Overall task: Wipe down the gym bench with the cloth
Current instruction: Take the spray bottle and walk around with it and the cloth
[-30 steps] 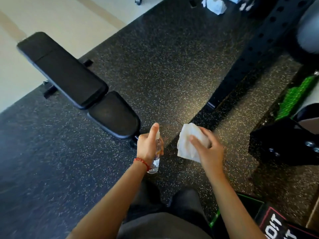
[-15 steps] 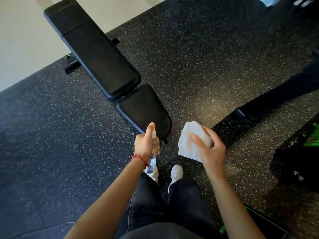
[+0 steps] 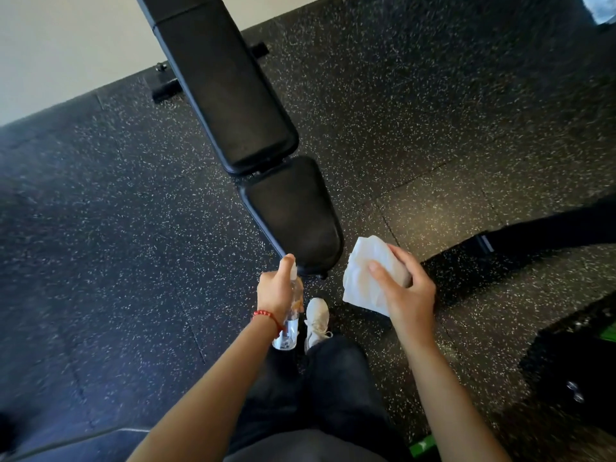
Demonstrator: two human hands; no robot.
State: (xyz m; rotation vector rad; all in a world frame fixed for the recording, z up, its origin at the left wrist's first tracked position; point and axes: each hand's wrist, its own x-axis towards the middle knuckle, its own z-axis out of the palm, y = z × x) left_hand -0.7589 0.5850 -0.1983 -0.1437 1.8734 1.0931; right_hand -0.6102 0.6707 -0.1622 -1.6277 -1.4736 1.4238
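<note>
Two hands: both held out over the floor, near the near end of the gym bench
Legs: dark trousers, one white shoe (image 3: pixel 317 316) on the floor between the arms
Left hand (image 3: pixel 277 291): wrapped round a clear spray bottle (image 3: pixel 289 323), forefinger laid on its top; a red bracelet (image 3: pixel 265 315) at the wrist
Right hand (image 3: pixel 405 295): fingers clamped on a crumpled white cloth (image 3: pixel 365 278), held in the air just right of the bench's near end, not touching it
Gym bench (image 3: pixel 293 215): black, seat pad nearest, long back pad (image 3: pixel 221 81) running away up-left
Floor (image 3: pixel 433 111): dark speckled rubber, pale flooring (image 3: pixel 66 45) beyond
</note>
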